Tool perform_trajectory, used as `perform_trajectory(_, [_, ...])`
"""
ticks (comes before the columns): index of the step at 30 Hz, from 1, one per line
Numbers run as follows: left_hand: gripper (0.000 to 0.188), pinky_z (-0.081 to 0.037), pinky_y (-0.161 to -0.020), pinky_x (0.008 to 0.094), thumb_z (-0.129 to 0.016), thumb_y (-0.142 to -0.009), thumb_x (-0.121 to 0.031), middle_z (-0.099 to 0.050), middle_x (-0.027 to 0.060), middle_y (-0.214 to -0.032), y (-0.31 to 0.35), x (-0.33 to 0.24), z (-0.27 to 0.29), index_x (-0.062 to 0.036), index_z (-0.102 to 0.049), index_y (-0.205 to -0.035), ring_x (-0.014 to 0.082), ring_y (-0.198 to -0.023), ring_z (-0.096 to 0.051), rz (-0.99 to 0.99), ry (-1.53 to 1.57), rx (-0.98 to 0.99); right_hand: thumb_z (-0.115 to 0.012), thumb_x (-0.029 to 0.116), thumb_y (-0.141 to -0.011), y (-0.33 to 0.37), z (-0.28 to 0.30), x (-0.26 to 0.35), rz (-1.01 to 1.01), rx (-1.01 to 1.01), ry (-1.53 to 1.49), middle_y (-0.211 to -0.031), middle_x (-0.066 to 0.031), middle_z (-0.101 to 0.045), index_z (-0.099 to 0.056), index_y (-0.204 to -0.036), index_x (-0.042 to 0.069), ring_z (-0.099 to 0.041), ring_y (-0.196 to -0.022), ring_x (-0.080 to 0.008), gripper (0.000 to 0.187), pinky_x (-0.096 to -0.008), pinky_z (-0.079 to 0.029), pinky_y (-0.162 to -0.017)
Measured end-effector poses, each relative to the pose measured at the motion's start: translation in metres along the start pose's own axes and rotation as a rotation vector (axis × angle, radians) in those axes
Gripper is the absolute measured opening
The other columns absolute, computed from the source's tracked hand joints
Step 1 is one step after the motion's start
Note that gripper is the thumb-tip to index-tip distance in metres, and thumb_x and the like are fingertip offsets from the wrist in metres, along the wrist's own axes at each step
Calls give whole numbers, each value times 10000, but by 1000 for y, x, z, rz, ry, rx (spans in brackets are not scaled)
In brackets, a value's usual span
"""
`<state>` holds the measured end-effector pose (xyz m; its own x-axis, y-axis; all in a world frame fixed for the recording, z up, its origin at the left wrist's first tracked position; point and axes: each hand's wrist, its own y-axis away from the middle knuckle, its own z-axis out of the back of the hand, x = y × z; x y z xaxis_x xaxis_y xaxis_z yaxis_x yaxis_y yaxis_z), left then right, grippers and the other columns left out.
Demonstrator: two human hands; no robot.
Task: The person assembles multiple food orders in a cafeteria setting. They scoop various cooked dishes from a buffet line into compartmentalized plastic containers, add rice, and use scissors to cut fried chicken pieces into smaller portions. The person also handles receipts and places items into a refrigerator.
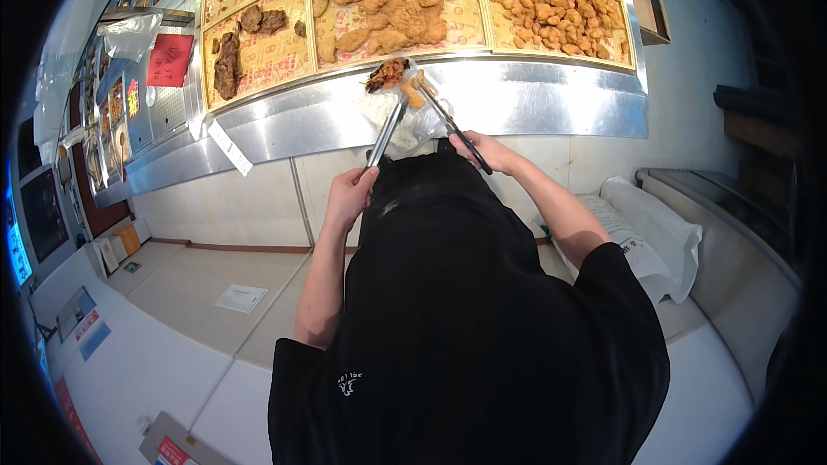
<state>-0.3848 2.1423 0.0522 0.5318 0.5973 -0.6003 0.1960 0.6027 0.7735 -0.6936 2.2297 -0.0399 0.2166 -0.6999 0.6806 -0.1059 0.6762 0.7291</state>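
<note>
My left hand (pixel 348 195) is closed around the handle of a long silver metal utensil (pixel 392 127). My right hand (pixel 488 153) grips a long utensil with a black handle (pixel 470 148); its exact kind is hard to make out. Both tips converge over a clear plastic container or bag (pixel 433 119) at the counter's front edge. Between the tips lies a golden fried piece (pixel 413 95). Dark and orange shredded food (pixel 386 75) sits just beyond it. Something white and grainy, like rice (pixel 376 108), shows beside the silver utensil.
Beyond the steel counter edge (pixel 551 95) stand trays of large fried cutlets (pixel 392 4), small fried nuggets (pixel 560 4) and dark braised meat (pixel 226 69). A red card (pixel 170 60) stands at the left. White plastic bags (pixel 646 232) lie at the right.
</note>
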Motion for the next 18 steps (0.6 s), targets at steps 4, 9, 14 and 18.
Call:
perform_trajectory(4, [319, -343, -447, 228, -659, -990, -330, -525, -36, -647, -1, 0, 0, -56, -643, -828, 50, -503, -465, -21, 11, 15, -511, 758, -915, -2, -5, -5, 39, 16, 105, -1016, -116, -650, -533, -1331, -23, -615, -926, -191, 885, -319, -484, -806])
perform_trajectory(9, [323, -380, -486, 237, -677, -985, -323, -526, -32, -638, 1, -4, -2, -36, -660, -838, 56, -521, -462, -9, 11, 25, -523, 754, -914, -8, -6, -7, 34, 10, 79, -1087, -143, -657, -537, -1358, -32, -608, -1005, -216, 903, -332, -476, -899])
perform_trajectory(14, [334, -332, -425, 227, -639, -1000, -334, -522, -31, -648, 1, 1, -4, -65, -618, -802, 53, -491, -465, -49, -3, 27, -606, 749, -861, 1, -2, 13, -13, 39, 8, -975, -143, -683, -657, -1126, -58, -622, -931, -215, 851, -342, -488, -857])
perform_trajectory(18, [348, -342, -428, 232, -638, -1000, -340, -526, -24, -641, -3, 4, -4, -59, -613, -796, 58, -490, -473, -21, 2, 30, -640, 701, -873, -3, -6, 7, -28, -4, -3, -807, -82, -651, -695, -968, -32, -593, -789, -171, 741, -336, -484, -744])
